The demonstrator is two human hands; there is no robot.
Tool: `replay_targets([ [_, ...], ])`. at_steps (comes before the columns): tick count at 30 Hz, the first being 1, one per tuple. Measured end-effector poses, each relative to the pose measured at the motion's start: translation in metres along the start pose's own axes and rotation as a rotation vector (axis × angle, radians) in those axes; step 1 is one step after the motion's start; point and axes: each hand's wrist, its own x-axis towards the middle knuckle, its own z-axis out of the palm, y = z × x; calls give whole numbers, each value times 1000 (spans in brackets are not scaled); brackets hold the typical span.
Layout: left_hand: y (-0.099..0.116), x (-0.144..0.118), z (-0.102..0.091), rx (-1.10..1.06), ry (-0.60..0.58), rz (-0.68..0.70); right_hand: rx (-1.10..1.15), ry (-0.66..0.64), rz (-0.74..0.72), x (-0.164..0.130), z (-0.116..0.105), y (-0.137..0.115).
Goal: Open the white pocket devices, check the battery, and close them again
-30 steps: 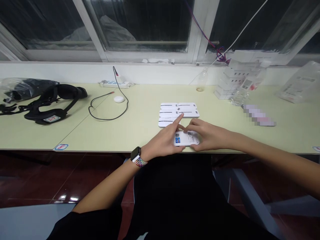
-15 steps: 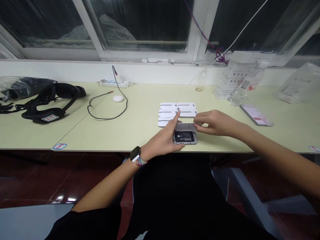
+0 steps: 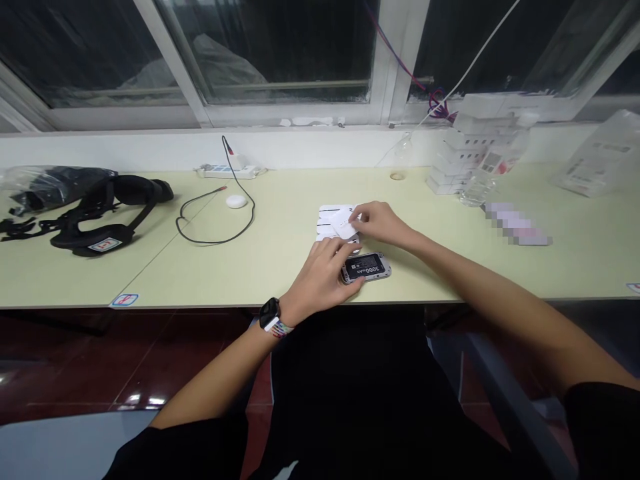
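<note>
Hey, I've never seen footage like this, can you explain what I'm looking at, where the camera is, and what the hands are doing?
The camera sits on a person's head, looking forward and down at a pale green table below a window. There is no machine, only two bare hands. The left hand, with a watch on its wrist, steadies a small open device showing its black battery. The right hand holds a white cover over a group of similar white pieces. Farther off lie a black strap harness, a power strip with a black cable, and stacked white boxes.
</note>
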Motion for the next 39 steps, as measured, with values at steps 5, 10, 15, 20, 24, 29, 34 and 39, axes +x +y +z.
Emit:
replay_targets([
  [5,-7,-6,-6,0,-38,-71,-59,-103,42,11,10,-11],
  [10,-7,-6,-8,-37,-82,-85,-119,-105,-13,9,8,-12],
  [15,-8,-4,-7,-159,-107,-143,1,-212,-232,-18,-4,-16],
  [20,-14,-8,-5,-313,-113,-211,-43,-471,-478,-43,-3,-18],
  [24,-16,-8,-4,-347,-111,-197,-154,-470,-523,-44,2,-20],
  [29,-17,-6,-5,-400,-99,-179,-178,-538,-522,-37,5,-26],
  [34,-17,-8,-7,-426,-101,-186,-178,-591,-494,-32,6,-33],
  [39,-17,-7,-9,-442,-118,-201,-186,-615,-511,-29,7,-33],
])
